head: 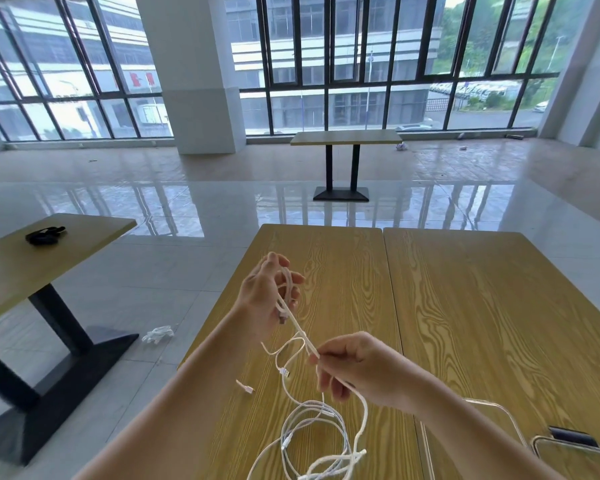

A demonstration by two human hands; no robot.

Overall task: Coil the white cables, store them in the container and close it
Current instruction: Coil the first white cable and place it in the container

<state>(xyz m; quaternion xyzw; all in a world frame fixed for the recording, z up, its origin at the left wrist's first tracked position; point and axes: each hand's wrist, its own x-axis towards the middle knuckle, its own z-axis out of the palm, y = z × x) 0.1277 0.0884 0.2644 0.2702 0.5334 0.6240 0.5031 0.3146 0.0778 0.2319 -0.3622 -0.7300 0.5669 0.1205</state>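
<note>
My left hand (269,296) is raised over the wooden table (465,306) and holds a few loops of a white cable (300,329) wound round its fingers. My right hand (357,365) pinches the same cable a little lower, and the stretch between the two hands is taut. From the right hand the cable drops to a loose tangle of white cables (319,441) lying on the table near me. A clear container (499,431) with a dark clasp sits at the near right, partly behind my right forearm; its clear lid (575,459) lies beside it.
A small white connector end (245,387) lies at the table's left edge. Another bundle of white cable (158,334) is on the tiled floor to the left. A second table (32,265) at left bears a black object (45,234). A third table (345,138) stands by the windows.
</note>
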